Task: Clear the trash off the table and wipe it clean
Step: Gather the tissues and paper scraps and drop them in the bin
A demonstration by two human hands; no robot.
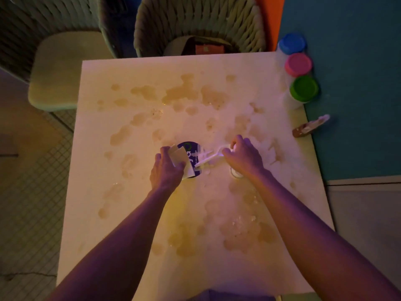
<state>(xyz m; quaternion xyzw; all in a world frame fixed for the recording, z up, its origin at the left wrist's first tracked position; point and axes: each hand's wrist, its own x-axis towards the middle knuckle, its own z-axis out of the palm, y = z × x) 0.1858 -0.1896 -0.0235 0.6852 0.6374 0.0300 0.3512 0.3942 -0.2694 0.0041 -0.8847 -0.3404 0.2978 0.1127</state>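
A white square worktop (217, 66) is seen from above, blotched all over with tan spill stains (180, 92), the largest lying toward twelve o'clock and toward six o'clock of the middle. Near the centre a dark blue round cup (191, 149) with white lettering is gripped by the left hand (166, 168), whose fingers are curled round its rim at the nine o'clock side; folded pale paper scraps (179, 157) are pinched against the cup under the same fingers. At three o'clock of the cup, just beside it, the right hand (243, 157) is closed on the handle of a white plastic utensil (207, 158), whose far end is laid across the cup's mouth. Whether it is a fork or a spoon cannot be told. A small clear round item (236, 173) is partly hidden under the right wrist, resting on the worktop.

At the two o'clock corner three tubs are lined up along the edge, with a blue lid (291, 43), a pink lid (298, 64) and a green lid (303, 88). Off the worktop at three o'clock, a brown and white wrapper (310, 128) is seen on the teal floor (358, 105). Beyond the twelve o'clock edge a woven chair (199, 22) is placed, and a second chair (65, 68) at ten o'clock.
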